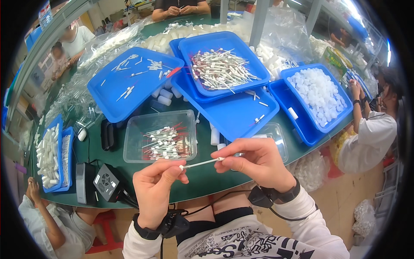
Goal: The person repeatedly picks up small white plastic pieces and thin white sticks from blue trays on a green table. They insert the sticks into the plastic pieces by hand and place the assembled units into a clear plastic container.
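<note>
a round green table (202,179) fills the middle of the frame. directly on it: a clear plastic tub (160,136) of thin sticks at centre, stacked blue trays (129,82) above it, a deep blue bin (318,96) of white caps at right, small black devices (105,183) at lower left, narrow blue trays (54,159) of white tubes at far left.

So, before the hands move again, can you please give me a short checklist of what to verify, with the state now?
1. Thin white stick pinched at both ends: ok, left hand and right hand each grip one end.
2. Stick straight: ok.
3. Tip seated properly: cannot tell, too small.
4. Clear plastic box of sticks close to the hands: ok.
5. Table edge in front free of cables: not ok, black devices lie left.
</note>
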Demonstrator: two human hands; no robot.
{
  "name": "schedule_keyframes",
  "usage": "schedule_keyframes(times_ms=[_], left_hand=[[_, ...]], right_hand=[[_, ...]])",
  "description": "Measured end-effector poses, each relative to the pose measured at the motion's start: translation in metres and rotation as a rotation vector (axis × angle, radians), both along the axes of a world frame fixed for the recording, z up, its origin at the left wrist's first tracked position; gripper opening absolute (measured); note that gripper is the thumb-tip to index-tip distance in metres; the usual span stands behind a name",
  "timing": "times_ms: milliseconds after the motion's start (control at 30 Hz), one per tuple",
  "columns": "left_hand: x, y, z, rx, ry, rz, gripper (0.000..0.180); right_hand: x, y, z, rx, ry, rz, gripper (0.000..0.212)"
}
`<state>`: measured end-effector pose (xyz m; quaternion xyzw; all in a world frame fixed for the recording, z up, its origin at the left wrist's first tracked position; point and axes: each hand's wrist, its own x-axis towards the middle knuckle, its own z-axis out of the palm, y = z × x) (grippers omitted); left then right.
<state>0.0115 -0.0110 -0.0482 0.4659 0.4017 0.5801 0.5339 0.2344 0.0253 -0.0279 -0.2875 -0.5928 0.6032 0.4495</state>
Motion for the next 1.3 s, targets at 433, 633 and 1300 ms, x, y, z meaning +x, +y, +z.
schedule_keyframes(times_ms=[433, 633, 1300], left_hand=[[0.006, -0.013, 0.002, 0.383, 0.65, 0.11, 0.026], [0.005, -0.016, 0.008, 0.399, 0.763, 0.051, 0.03], [0.008, -0.012, 0.011, 0.428, 0.795, -0.056, 0.025]], right_hand=[[0.006, -0.002, -0.003, 0.883, -0.604, -0.3, 0.025], [0.002, 0.001, -0.012, 0.989, -0.541, -0.243, 0.019], [-0.009, -0.007, -0.023, 1.044, -0.437, -0.208, 0.033]])
